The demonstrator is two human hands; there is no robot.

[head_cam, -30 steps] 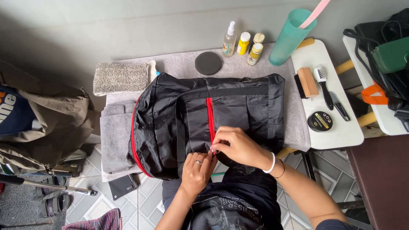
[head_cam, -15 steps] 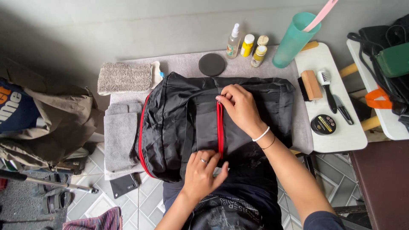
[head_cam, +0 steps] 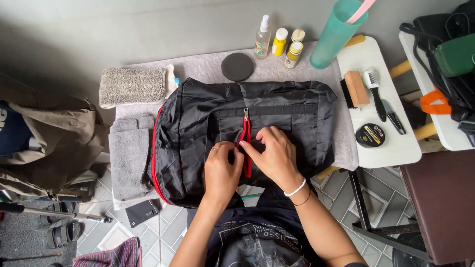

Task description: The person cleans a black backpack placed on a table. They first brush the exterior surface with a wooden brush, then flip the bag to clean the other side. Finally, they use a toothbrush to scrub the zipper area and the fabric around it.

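Observation:
A black nylon bag (head_cam: 198, 128) with red piping lies flat on a grey towel (head_cam: 208, 71) in front of me. Its front pocket has a red zipper (head_cam: 245, 129) running away from me, with the metal pull at the far end and the pocket gaping. My left hand (head_cam: 221, 170) pinches the left edge of the pocket opening. My right hand (head_cam: 275, 154), with a white bracelet at the wrist, pinches the right edge. Both hands meet at the middle of the zipper.
A folded grey cloth (head_cam: 129, 153) and a shaggy grey mitt (head_cam: 131, 86) lie left of the bag. Behind it stand a spray bottle (head_cam: 261, 37), small yellow bottles (head_cam: 287, 42), a black round lid (head_cam: 237, 66) and a teal cup (head_cam: 336, 32). A white side table (head_cam: 391, 143) holds brushes and a polish tin.
My right hand, which had drawn the zipper pull to the far end, came back toward me. My left hand moved up from the bag's near edge. Both now grip the pocket's edges.

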